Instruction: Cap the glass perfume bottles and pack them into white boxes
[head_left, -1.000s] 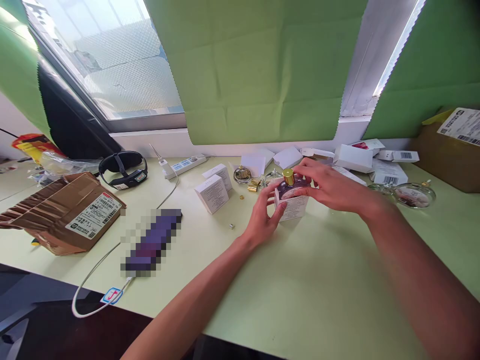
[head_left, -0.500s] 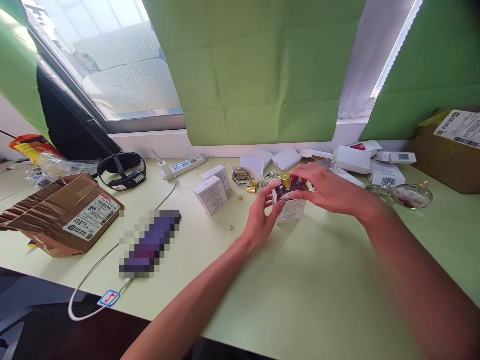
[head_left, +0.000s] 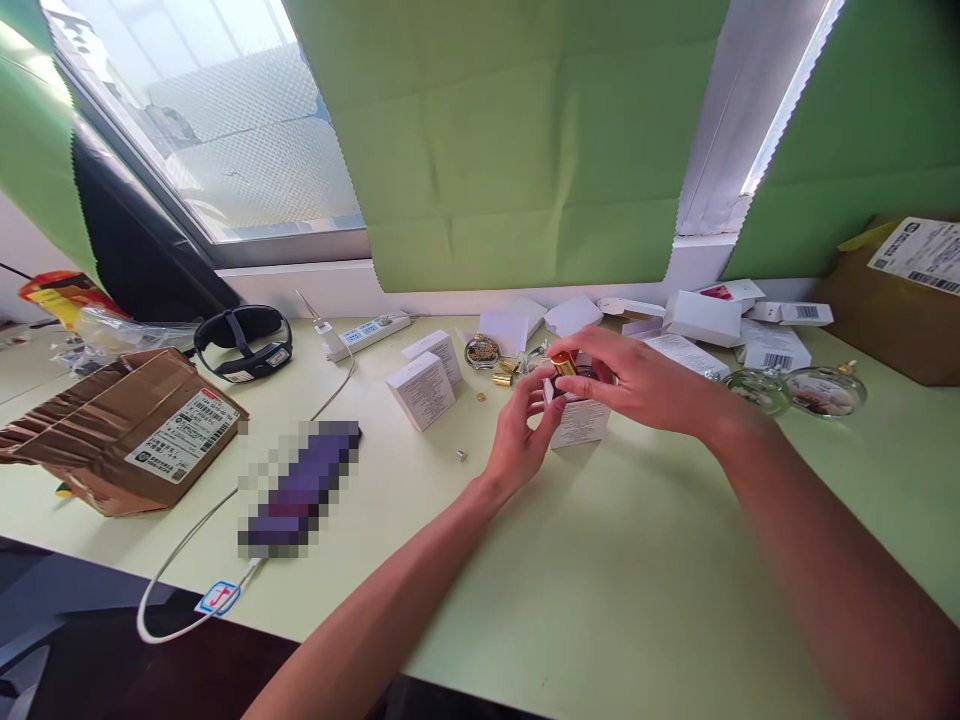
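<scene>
A small white box (head_left: pixel 579 422) is stood upright on the green table (head_left: pixel 637 580), near the middle of its far half. It is gripped at its near left side by the left hand (head_left: pixel 525 432), fingers curled against the wall. A dark bottle with a gold cap (head_left: pixel 562 363) is seated in the box's open top (only the cap and a sliver of the body show). The right hand (head_left: pixel 637 380) is laid over the bottle from the right, fingertips closed on the cap.

Two shut white boxes (head_left: pixel 421 388) are set just left of the hands, with loose gold caps (head_left: pixel 504 378) between. Behind, more white cartons (head_left: pixel 705 318) are scattered. A torn cardboard parcel (head_left: pixel 127 425) lies far left, well apart.
</scene>
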